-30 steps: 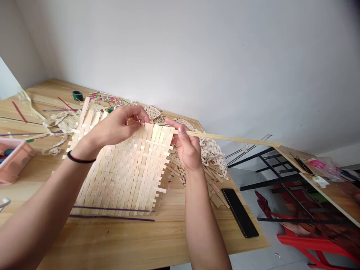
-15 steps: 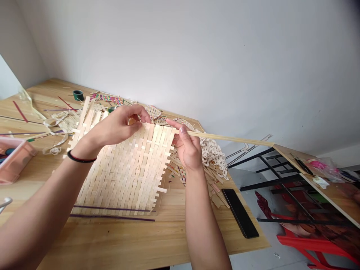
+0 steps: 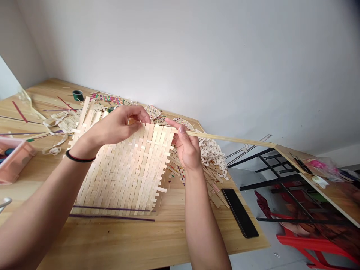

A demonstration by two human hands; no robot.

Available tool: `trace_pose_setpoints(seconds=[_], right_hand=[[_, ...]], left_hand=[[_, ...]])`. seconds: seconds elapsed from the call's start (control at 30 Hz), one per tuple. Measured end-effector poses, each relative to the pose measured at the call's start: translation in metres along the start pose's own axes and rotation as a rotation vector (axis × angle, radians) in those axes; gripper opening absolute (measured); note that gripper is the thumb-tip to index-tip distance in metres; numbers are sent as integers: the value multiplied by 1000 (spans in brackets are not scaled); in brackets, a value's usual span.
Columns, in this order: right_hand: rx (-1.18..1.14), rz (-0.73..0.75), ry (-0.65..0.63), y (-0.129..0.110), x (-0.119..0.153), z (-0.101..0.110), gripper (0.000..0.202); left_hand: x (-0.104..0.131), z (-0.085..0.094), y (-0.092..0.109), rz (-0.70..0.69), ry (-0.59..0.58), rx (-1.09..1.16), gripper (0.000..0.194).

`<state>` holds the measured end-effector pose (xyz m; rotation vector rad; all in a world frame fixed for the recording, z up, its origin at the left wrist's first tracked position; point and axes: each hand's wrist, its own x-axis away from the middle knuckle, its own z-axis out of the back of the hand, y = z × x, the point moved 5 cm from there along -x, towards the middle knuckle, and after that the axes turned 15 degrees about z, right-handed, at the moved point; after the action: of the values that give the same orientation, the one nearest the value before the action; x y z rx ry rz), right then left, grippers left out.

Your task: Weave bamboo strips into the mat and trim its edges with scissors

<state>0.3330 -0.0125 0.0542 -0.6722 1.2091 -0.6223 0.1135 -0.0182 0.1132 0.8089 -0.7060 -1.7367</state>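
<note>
Gripping a long bamboo splint (image 3: 230, 138) with the right hand (image 3: 189, 149) at the top right corner of the woven bamboo mat (image 3: 120, 176), tilted up over the wooden table (image 3: 112, 243); pinching its top edge with the left hand (image 3: 123, 124) — liable to buckle the splint if pushed askew.

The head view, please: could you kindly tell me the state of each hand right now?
Left hand: fingers curled at the top edge of the woven mat; pinch cannot be told.
Right hand: closed, holding the long pale strip.
</note>
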Motion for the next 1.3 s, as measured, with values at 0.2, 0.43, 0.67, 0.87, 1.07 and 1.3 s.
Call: trace_pose_setpoints(seconds=[0.2,0.43,0.67,0.87,1.07,1.3], right_hand=[[-82,-44,28,1,1,-1,58],[-21,13,-12,0,0,-5,61],[1,16,12,2,-3,-1,65],[-168,-12,120,4,-4,4,63],[-147,-32,44,4,-2,-2,75],[-134,-66,25,4,-1,-3,74]], left_hand=[[0,0,0,2,-4,-6,20],[1,0,0,7,0,-9,20],[1,-1,-2,-21,1,1,19],[1,-2,-5,-48,-13,18,23],[2,-1,-2,-49,1,-28,23],[1,-1,-2,-32,23,-19,21]])
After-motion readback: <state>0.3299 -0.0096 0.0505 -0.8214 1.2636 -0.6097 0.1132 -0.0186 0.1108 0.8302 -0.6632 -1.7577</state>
